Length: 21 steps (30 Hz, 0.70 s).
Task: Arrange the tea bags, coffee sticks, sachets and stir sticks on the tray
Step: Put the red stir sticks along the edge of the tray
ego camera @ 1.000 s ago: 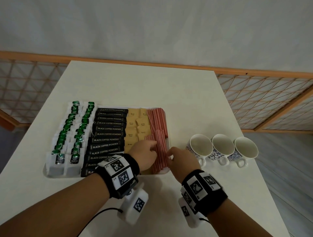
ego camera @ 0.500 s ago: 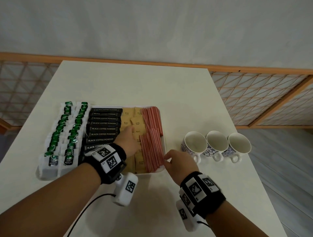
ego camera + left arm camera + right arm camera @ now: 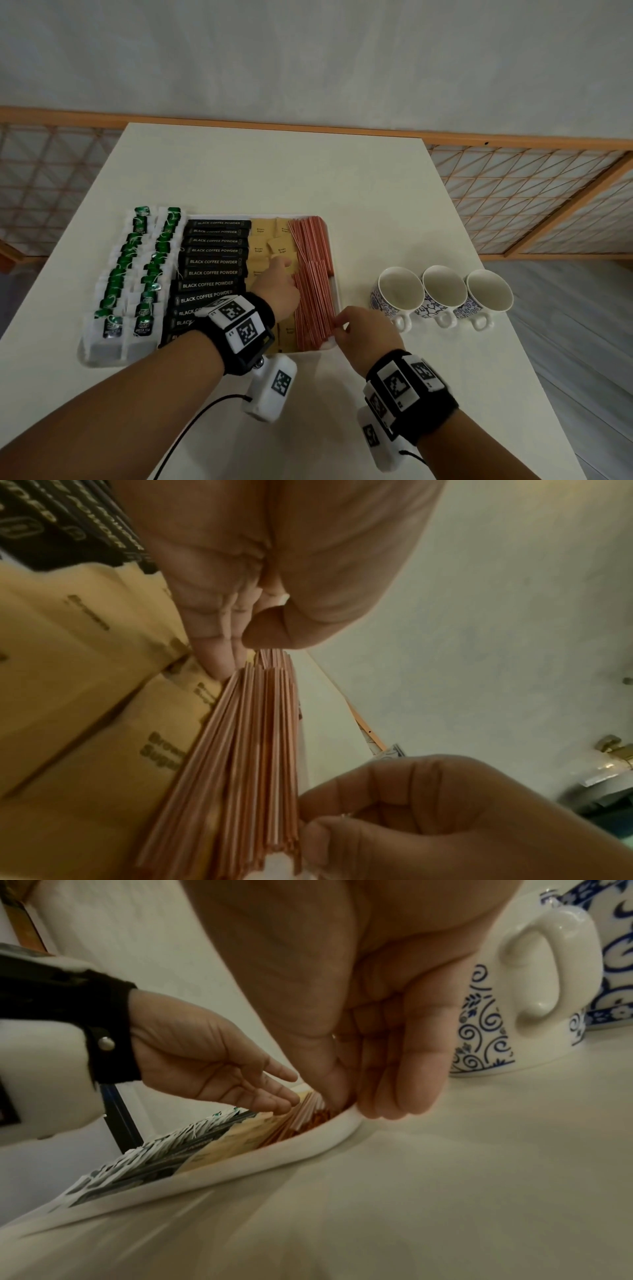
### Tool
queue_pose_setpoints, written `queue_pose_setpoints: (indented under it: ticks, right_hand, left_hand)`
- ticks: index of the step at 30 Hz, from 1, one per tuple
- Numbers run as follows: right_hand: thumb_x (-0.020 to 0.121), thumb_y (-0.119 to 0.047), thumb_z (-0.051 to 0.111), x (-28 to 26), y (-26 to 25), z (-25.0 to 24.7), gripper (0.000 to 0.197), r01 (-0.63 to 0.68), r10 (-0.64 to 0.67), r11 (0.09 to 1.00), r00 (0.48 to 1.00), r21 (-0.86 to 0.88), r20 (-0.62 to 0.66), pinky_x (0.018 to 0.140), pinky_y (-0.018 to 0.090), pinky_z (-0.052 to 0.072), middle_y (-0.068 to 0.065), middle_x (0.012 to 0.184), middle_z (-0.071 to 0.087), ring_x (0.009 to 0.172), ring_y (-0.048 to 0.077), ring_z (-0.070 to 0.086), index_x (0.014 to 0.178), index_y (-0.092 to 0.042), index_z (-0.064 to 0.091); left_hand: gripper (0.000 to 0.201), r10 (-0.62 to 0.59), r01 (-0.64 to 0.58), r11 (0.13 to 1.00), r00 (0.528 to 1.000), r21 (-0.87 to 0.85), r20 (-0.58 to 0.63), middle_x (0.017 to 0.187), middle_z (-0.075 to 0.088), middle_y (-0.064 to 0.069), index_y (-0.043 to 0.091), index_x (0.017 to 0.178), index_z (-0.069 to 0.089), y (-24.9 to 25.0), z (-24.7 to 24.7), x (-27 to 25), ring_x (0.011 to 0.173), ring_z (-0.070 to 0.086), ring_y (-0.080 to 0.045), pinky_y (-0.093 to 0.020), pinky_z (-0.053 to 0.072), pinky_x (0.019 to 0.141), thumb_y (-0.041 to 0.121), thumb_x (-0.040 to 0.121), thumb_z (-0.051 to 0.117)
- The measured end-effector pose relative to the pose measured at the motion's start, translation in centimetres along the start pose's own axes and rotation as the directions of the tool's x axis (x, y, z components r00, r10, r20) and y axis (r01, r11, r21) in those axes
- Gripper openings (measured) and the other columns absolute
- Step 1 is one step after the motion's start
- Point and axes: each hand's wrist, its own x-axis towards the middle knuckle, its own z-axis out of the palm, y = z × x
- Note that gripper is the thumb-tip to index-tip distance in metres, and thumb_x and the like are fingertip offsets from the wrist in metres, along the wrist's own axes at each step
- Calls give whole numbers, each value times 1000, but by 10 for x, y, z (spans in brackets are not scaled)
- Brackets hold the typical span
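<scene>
My left hand [image 3: 277,287] lies flat, fingers straight, against the stir sticks' [image 3: 313,281] inner edge, over the sachets [image 3: 262,246]. My right hand [image 3: 368,334] has curled fingertips [image 3: 337,1093] touching the sticks' near ends at the tray [image 3: 240,1164] corner; whether they pinch, I cannot tell.

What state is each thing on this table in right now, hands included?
Tea bags: two rows at the tray's left end.
Coffee sticks: stacked in a column.
Sugar sachets: overlapping loosely.
Stir sticks: bundled lengthwise along the right edge.
Tray: flat on the table.
Mugs: three, upright, empty.
Left hand: fingers straight, at the sticks' left side.
Right hand: fingertips at the sticks' near ends.
</scene>
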Motion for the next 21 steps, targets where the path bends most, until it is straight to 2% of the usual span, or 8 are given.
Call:
queue_pose_setpoints:
  ticks: [2,6,10,11,16,19,21]
  right_hand:
    - [90,-21,49,-1,0,1,24,-5,5,1000,1000,12,4,83,32,50,2,103,68,97,21,62,105,-18,67]
    - [90,-24,50,-2,3,4,23,-23,24,998,999,63,-24,83,32,50,-2,103,67,96,18,62,109,-25,63]
    - [91,-24,50,-1,4,5,21,-26,30,996,999,87,-39,82,32,50,-1,101,67,94,18,62,109,-24,60]
    - [90,-24,50,-1,4,4,21,-18,20,997,999,72,-35,83,32,50,0,101,67,94,19,62,107,-22,63]
    - [90,-22,51,-2,2,2,21,18,-18,1000,1000,18,-16,82,33,50,3,99,68,94,22,62,102,-15,67]
    - [90,-24,51,-2,3,5,19,3,-2,999,1000,39,-30,80,33,51,2,98,67,92,21,62,102,-18,64]
    - [89,-26,51,-2,4,7,18,-8,12,997,999,75,-49,78,32,51,1,96,67,90,20,62,104,-21,60]
  left_hand:
    - [56,9,-9,1000,1000,-9,20,124,54,-4,19,143,29,3,3,1,102,54,-16,-22,44,73,3,92,46]
    - [56,3,-2,999,999,-45,42,122,54,-3,20,141,32,4,6,5,102,56,-17,-23,46,71,3,91,47]
    - [47,6,-4,996,1000,-90,23,95,54,5,18,136,39,1,5,8,82,52,-8,-19,44,65,3,92,48]
    - [46,3,-1,996,1000,-94,17,94,54,5,17,135,40,2,5,8,81,52,-8,-19,45,66,3,92,49]
    - [53,-12,17,994,999,-106,47,121,54,-6,18,139,38,7,9,8,105,55,-19,-25,46,78,3,89,50]
    - [51,-4,8,997,998,-75,57,123,54,-6,18,137,39,4,7,9,106,55,-19,-27,48,81,4,90,49]
    - [47,13,-12,1000,998,-21,58,124,54,-5,19,135,42,1,2,11,103,56,-18,-26,48,74,5,90,47]
